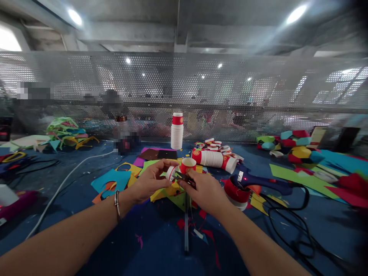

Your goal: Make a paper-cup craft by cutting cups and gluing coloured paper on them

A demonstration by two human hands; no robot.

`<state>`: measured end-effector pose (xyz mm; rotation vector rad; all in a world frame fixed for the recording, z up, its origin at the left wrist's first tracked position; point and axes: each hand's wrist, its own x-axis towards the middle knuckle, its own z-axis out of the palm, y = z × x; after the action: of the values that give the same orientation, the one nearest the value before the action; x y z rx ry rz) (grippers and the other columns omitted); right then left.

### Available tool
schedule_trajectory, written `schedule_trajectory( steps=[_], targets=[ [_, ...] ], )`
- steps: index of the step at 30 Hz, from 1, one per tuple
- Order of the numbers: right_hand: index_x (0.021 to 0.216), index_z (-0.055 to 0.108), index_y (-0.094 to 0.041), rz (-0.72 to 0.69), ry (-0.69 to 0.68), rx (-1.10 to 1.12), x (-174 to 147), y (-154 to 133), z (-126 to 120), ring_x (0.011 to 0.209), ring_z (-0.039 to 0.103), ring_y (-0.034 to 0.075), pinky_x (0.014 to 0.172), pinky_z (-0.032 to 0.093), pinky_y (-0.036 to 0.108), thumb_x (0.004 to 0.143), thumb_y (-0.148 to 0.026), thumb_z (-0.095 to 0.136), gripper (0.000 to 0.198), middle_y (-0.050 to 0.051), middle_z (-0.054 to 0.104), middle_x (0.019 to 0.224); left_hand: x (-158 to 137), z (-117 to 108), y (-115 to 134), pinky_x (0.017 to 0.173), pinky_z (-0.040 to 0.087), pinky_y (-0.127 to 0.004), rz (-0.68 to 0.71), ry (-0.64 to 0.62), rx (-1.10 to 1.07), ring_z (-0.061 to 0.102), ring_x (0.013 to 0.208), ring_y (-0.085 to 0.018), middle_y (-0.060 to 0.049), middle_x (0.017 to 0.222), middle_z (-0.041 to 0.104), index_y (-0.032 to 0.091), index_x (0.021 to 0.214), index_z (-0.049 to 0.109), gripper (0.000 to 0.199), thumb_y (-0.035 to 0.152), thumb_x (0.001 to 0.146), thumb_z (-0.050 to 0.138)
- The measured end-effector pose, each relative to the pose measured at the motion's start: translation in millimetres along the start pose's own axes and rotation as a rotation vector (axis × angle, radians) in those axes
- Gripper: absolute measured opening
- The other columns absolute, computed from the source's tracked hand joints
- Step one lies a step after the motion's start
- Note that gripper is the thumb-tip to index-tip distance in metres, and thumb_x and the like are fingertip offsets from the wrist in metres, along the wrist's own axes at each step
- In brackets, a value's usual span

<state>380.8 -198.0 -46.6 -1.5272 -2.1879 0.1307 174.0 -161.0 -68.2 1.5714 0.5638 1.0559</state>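
My left hand [149, 181] grips a small cut-off paper cup piece [170, 173], white with a red edge, between thumb and fingers. In my right hand [207, 188] is a pair of dark-handled scissors [183, 176], and its blades meet the piece. Just behind them stands a red paper cup [188, 164], open end up. Under my hands lie yellow and green paper scraps [178, 197]. A stack of paper cups [211, 158] lies on its side beyond my right hand.
On the right, a blue glue gun [261, 182] rests on a red-and-white cup [237, 193], its black cable [301, 226] looping across the blue table. An upright cup stack [177, 132] stands before the perforated screen [149, 88]. Blue paper [110, 179] and a white cord [71, 172] lie left.
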Motion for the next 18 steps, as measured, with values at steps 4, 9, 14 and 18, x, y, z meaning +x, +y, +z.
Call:
schedule_trajectory(
  steps=[4, 9, 14, 18],
  targets=[
    [0.087, 0.060, -0.020, -0.016, 0.022, 0.014, -0.7, -1.2, -1.2, 0.066, 0.058, 0.020, 0.056, 0.024, 0.031, 0.096, -0.049, 0.051, 0.032, 0.007, 0.067, 0.075, 1.3, -2.4, -5.7, 0.086, 0.043, -0.032, -0.008, -0.018, 0.018, 0.059, 0.098, -0.019, -0.004, 0.111, 0.065, 0.025, 0.124, 0.062, 0.054, 0.010, 0.072, 0.070],
    [0.088, 0.061, -0.020, -0.028, 0.048, 0.040, -1.5, -2.4, -1.9, 0.063, 0.055, 0.019, 0.056, 0.025, 0.031, 0.096, -0.049, 0.052, 0.031, 0.006, 0.066, 0.073, 2.0, -2.5, -7.2, 0.086, 0.044, -0.033, -0.020, -0.016, 0.059, 0.059, 0.098, -0.020, -0.004, 0.112, 0.065, 0.025, 0.125, 0.062, 0.054, 0.010, 0.073, 0.068],
    [0.086, 0.059, -0.021, -0.039, 0.066, 0.075, -2.6, -3.2, -2.3, 0.061, 0.052, 0.017, 0.056, 0.023, 0.031, 0.096, -0.047, 0.053, 0.029, 0.005, 0.064, 0.072, 2.1, -1.9, -7.3, 0.088, 0.044, -0.034, -0.023, -0.015, 0.087, 0.059, 0.101, -0.020, -0.007, 0.119, 0.065, 0.025, 0.127, 0.062, 0.056, 0.008, 0.073, 0.066],
    [0.078, 0.054, -0.021, -0.028, 0.070, 0.120, -3.3, -2.9, -2.4, 0.058, 0.047, 0.016, 0.055, 0.021, 0.031, 0.095, -0.047, 0.055, 0.031, 0.003, 0.059, 0.067, 2.9, -2.1, -6.7, 0.088, 0.046, -0.034, -0.023, -0.001, 0.106, 0.061, 0.101, -0.020, -0.006, 0.121, 0.066, 0.025, 0.125, 0.062, 0.055, 0.007, 0.074, 0.066]
  ],
)
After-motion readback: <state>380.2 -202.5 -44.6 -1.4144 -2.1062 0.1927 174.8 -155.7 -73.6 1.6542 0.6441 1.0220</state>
